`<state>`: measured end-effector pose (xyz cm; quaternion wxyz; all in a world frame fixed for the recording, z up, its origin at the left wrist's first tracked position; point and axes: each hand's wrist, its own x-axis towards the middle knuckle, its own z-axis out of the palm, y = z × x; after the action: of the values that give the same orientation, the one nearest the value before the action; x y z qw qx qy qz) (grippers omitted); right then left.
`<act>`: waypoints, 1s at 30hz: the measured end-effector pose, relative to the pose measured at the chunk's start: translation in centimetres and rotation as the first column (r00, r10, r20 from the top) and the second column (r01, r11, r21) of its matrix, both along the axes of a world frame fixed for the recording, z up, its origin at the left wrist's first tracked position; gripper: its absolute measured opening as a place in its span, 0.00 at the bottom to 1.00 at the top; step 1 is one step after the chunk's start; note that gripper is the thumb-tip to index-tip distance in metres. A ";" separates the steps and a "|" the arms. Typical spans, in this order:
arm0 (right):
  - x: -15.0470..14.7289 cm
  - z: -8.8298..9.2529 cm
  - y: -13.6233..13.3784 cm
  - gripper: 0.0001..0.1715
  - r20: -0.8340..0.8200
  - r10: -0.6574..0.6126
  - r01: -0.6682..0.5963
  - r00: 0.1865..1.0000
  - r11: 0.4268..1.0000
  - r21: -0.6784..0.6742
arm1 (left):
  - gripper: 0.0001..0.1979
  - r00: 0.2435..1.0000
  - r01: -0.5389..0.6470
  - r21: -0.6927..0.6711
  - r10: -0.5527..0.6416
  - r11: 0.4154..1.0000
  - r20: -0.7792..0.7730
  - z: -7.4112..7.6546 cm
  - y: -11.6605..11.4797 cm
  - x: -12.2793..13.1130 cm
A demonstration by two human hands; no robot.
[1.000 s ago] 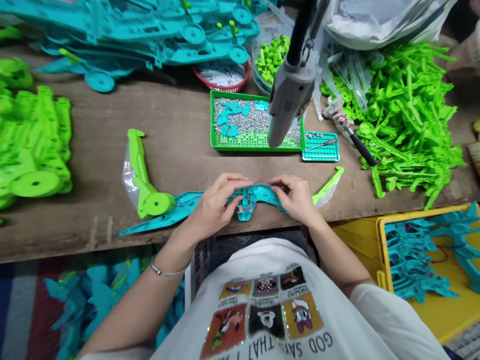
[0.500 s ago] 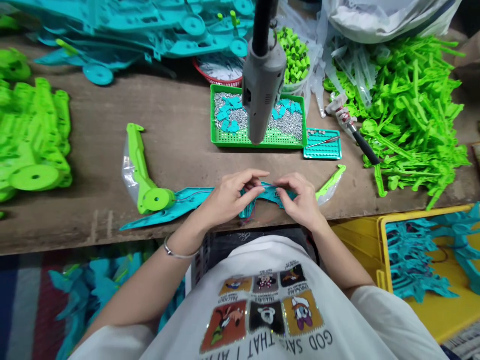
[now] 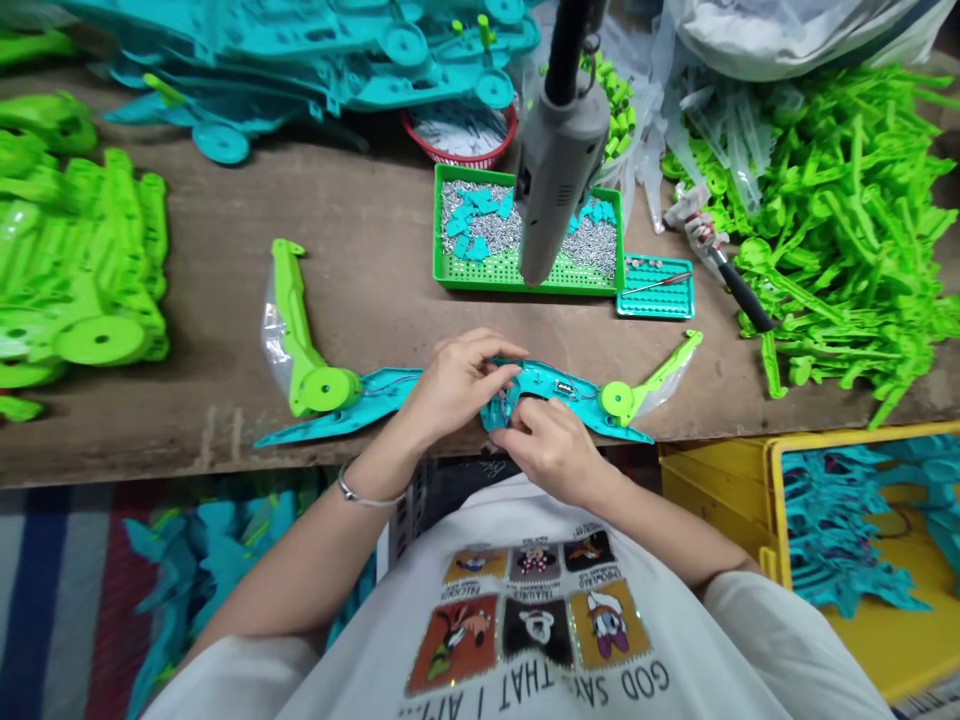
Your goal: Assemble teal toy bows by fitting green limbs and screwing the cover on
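Note:
A long teal plastic part (image 3: pixel 577 397) lies near the table's front edge, with a green curved arm (image 3: pixel 286 320) at its left end and a smaller green arm (image 3: pixel 664 378) at its right. Thin wires run along it. My left hand (image 3: pixel 463 383) rests over its middle, thumb and fingers closed on the teal part. Just to the right, my right hand (image 3: pixel 553 445) is closed with curled fingers at the part's middle lower edge; what it pinches is hidden.
A hanging grey electric screwdriver (image 3: pixel 561 185) covers part of a green screw tray (image 3: pixel 547 285). Beside it are a small teal tray (image 3: pixel 656 305) and a black-handled tool (image 3: pixel 739 290). Green parts (image 3: pixel 847 240) lie right; a yellow crate (image 3: pixel 776 500) stands below.
My right hand has moved down and left from the teal part's right section to its middle, uncovering a small metallic piece and the right green disc. My left hand stays near the middle.

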<state>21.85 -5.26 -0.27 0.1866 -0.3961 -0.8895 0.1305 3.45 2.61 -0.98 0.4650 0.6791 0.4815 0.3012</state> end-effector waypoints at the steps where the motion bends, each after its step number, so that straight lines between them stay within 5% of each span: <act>1: 0.2 0.1 0.1 0.13 -0.007 -0.009 0.009 1.000 1.000 -0.008 | 0.10 1.000 0.023 0.059 -0.022 0.998 -0.016 0.0 -0.1 -0.3; 10: 1.5 0.8 1.9 0.13 -0.149 -0.153 0.139 0.977 0.986 -0.097 | 0.23 0.977 0.206 0.272 -0.181 0.940 -0.115 -0.1 -2.3 -2.5; 18: 2.3 2.4 4.5 0.11 -0.262 -0.101 0.013 0.960 0.948 -0.320 | 0.25 0.941 0.329 0.235 -0.297 0.914 -0.162 0.4 -3.2 -2.8; 25: 2.3 3.1 6.4 0.11 -0.297 -0.131 -0.024 0.946 0.884 -0.466 | 0.08 0.977 0.156 0.347 -0.092 0.925 -0.195 -0.6 -3.9 -0.5; 30: 3.0 3.6 7.2 0.14 -0.204 -0.140 0.034 0.969 0.892 -0.452 | 0.06 0.980 -0.009 0.379 0.083 0.925 -0.178 -0.7 -4.3 0.1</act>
<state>24.81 1.93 3.29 0.1990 -0.4502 -0.7894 0.3668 3.53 -1.72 -1.69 0.2703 0.7698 0.4731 0.3323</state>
